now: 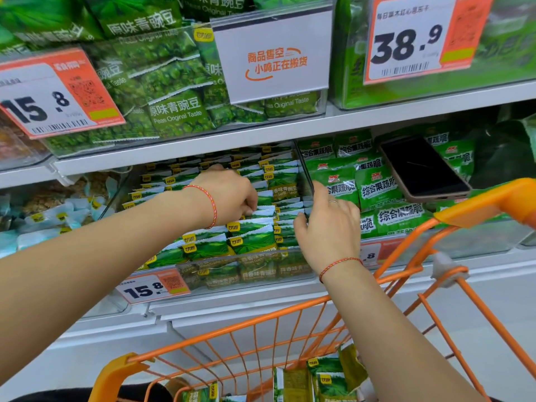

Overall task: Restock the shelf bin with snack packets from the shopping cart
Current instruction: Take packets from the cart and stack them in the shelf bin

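Observation:
A clear shelf bin [293, 253] on the middle shelf holds rows of green and white snack packets [252, 236] standing on edge. My left hand [229, 195] reaches into the bin, its fingers curled down among the packets in the middle rows. My right hand [330, 224] rests at the bin's right side, its fingers touching the packets there and the thumb spread. More of the same packets [330, 378] lie in the orange shopping cart [290, 323] below my arms.
A dark phone [423, 166] lies on green packets in the bin to the right. Above, a shelf holds green pea packets [177, 111], price tags [55, 94] and a white sold-out sign [275, 59]. The cart handle [490, 201] stands at the right.

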Demonstrator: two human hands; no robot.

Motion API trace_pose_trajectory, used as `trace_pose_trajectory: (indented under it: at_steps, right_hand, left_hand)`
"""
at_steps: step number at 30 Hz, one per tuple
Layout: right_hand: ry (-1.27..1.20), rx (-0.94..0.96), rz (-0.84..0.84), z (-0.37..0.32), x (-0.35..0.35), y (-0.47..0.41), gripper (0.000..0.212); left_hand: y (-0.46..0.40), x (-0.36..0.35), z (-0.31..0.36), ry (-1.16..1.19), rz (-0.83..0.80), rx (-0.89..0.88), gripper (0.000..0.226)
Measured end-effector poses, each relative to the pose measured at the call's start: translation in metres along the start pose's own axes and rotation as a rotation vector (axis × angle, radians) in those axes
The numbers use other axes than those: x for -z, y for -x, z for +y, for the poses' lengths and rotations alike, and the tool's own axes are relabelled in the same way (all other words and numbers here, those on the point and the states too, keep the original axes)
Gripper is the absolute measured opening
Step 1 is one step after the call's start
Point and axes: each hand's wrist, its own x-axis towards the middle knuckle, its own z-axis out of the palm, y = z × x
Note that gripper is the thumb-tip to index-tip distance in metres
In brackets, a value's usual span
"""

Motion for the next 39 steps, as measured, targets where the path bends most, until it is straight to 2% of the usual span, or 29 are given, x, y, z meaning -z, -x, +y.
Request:
trace_pose_trajectory:
  at_steps: [3,6,9,13,16,18,21,24,26,29,33,39]
  right_hand:
    - [0.001,0.0,-0.004,0.0,0.0,0.0,0.056]
    - [0.005,0.0,-0.008,-0.001,0.0,0.0,0.057]
    - [0.006,0.001,0.001,0.0,-0.001,0.0,0.057]
    - [0.001,0.004,0.006,-0.001,-0.001,0.0,0.056]
    - [-0.001,0.0,0.003,-0.001,0.001,0.001,0.057]
    - [-0.002,0.0,0.002,-0.001,0.001,0.001,0.057]
    - [0.005,-0.003,0.001,-0.001,0.001,0.001,0.058]
    - [0.009,-0.004,-0.005,0.0,0.001,0.001,0.058]
    - [0.012,-0.004,-0.004,0.0,0.001,0.001,0.058]
    - [0.007,-0.004,0.002,-0.001,0.001,0.001,0.058]
    - [0.014,-0.001,0.002,-0.001,0.0,0.001,0.059]
    - [0.013,0.004,-0.004,0.0,0.001,0.002,0.058]
  left_hand:
    - [0.006,0.003,0.003,0.118,0.103,-0.014,0.028]
    - [0.019,0.002,0.007,0.32,0.049,-0.068,0.028]
    - [0.023,-0.001,0.004,0.324,0.025,-0.072,0.011]
    - [0.019,-0.008,0.0,0.347,0.067,-0.019,0.004]
    - [0.018,-0.008,0.003,0.364,0.057,-0.024,0.013]
    - [0.023,-0.004,0.001,0.352,0.133,-0.051,0.02]
    - [0.037,-0.002,0.001,0.252,0.163,-0.125,0.02]
    - [0.043,-0.011,0.008,-0.049,0.057,-0.132,0.03]
    - [0.042,-0.018,0.014,-0.183,0.06,-0.137,0.025]
    - [0.038,-0.018,0.02,-0.212,0.114,-0.111,0.012]
    - [0.034,-0.01,0.024,-0.361,0.067,-0.142,0.014]
    - [0.028,-0.006,0.021,-0.436,0.02,-0.192,0.013]
